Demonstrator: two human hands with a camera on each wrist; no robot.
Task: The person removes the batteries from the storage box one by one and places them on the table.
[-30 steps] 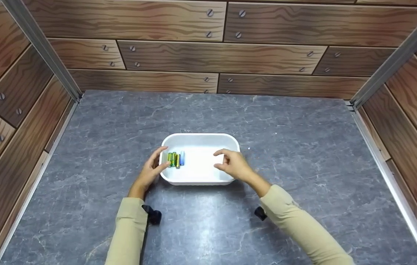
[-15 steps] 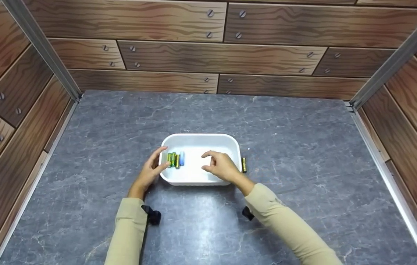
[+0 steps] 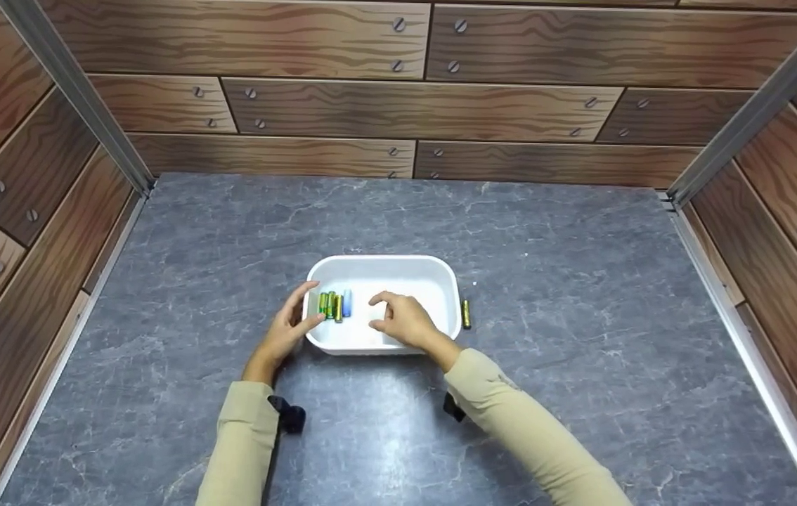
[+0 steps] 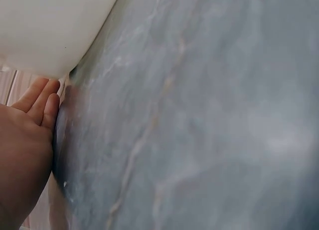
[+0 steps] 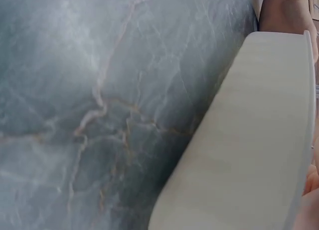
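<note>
A white rectangular plastic tub (image 3: pixel 381 346) sits on the table. Inside its left end, several batteries lie side by side: green-and-yellow batteries (image 3: pixel 327 305), a slimmer yellow-and-black battery (image 3: pixel 339 309) and a light blue battery (image 3: pixel 347 303). My left hand (image 3: pixel 286 330) rests against the tub's left end, index fingertip and thumb over the rim. In the left wrist view its other fingers (image 4: pixel 42 98) reach out straight beside the tub wall. My right hand (image 3: pixel 405 322) is over the middle of the tub, thumb and index finger bent and apart, with nothing visible between them.
Another yellow-and-black battery (image 3: pixel 467 314) lies on the table just outside the tub's right end. The grey marbled tabletop (image 3: pixel 581 295) is bounded by wood-patterned panels (image 3: pixel 412 109) at the back and both sides.
My right hand has moved left across the tub, bringing the battery outside the right end into sight. My left hand and the batteries in the tub stay in place.
</note>
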